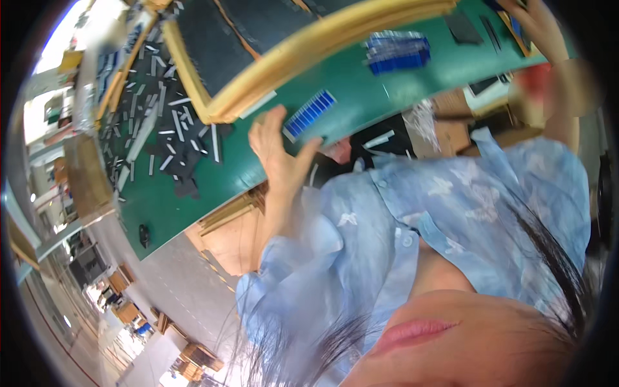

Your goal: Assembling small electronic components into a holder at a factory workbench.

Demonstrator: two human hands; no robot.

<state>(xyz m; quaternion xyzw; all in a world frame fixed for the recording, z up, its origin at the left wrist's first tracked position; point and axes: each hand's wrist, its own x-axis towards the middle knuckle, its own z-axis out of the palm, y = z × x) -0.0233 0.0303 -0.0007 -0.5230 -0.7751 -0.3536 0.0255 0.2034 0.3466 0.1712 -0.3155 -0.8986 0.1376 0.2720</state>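
My left hand (278,151) is over the front edge of the green worktop (225,171), thumb and fingers spread apart. A small blue strip panel (310,115) with pale cross lines and a light rim lies just beyond it, between the fingertips and thumb. I see no grip on it. Farther right sits a stack of similar blue panels (398,53), slightly blurred. My right hand (532,19) reaches to the far right end of the worktop, cut off by the picture's rim. It is close to a dark piece with a yellow edge (514,32); its fingers do not show clearly.
A yellow wooden frame (309,45) around a black sheet takes up the far side. Scattered grey and white strips (161,122) cover the left part. A small black object (144,236) lies at the near left corner. Cardboard boxes (451,126) stand beneath the front edge.
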